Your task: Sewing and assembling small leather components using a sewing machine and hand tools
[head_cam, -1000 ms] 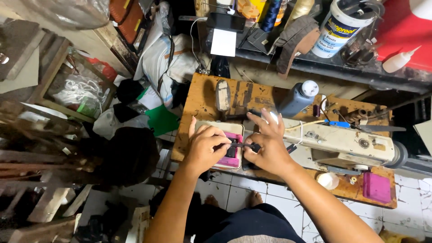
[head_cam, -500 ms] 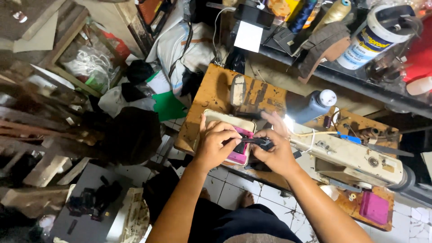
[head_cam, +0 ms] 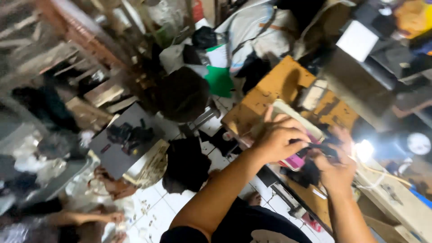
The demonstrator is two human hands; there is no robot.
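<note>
I see a small dark piece (head_cam: 320, 148) pinched between both hands, right where their fingertips meet, just above a pink pad (head_cam: 294, 160) on the wooden surface (head_cam: 274, 85). It's blurred w/ head motion, so I can't say what kind of piece it is; looks like dark fabric or strap. Its long axis seems to run left-right, spanning from one hand to the other, tilted slightly w/ the frame.

Left hand (head_cam: 279, 139) comes in from the lower left, fingers curled tight, thumb and forefinger closed on the left end of the piece. Right hand (head_cam: 335, 168) comes up from below on the right, fingers also closed round the right end; more dark stuff hangs under it. Both are about equally near, since each has an end. So the piece lies dead between them, no reach needed either way.

The pad sits just under the left hand's knuckles, touching or nearly so; can't tell which. A pale machine bed (head_cam: 396, 198) runs off to the lower right, w/ a bright lamp (head_cam: 363, 150) just beside the right hand. The surface stretches up and away from the hands, scuffed, w/ a small pale block (head_cam: 313, 93) on it.

Further out: a green sheet (head_cam: 219, 81) and dark bundles on the tiled floor (head_cam: 157, 211) to the left, well apart from the hands. Everything there is too smeared to name further.
</note>
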